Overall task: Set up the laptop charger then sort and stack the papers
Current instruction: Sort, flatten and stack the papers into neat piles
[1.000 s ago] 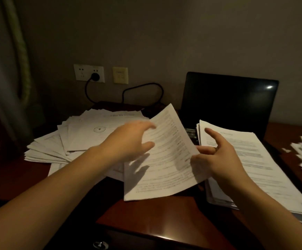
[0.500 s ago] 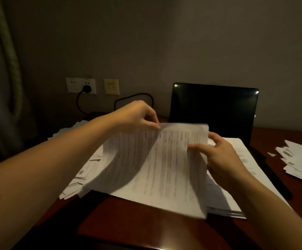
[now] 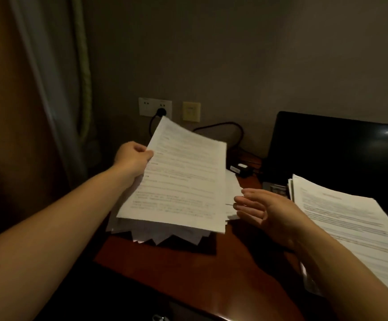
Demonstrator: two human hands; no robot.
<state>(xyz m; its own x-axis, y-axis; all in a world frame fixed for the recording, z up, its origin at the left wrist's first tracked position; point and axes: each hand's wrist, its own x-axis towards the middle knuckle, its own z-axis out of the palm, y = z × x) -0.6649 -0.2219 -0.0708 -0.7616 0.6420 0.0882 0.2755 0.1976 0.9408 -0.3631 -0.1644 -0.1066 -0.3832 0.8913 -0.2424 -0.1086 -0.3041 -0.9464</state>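
The charger plug is in the socket, so we are sorting. Our left grip pinches a sheaf of papers by its left edge, tilted above the loose heap on the bench. Our right grip hovers released beside it. Next, probably: steady and stack it squarely.

Home office: laptop, paper-strewn desk

The room is dim, lit by weak, warm light that seems to come from above and behind the camera. The sheet just left of the fingers of the right hand is brightest, and its print is smeared. A small glare spot sits on the laptop screen up to their right. Dark shadow pools on the desk below them. The frame's edges bend and sink to near black.
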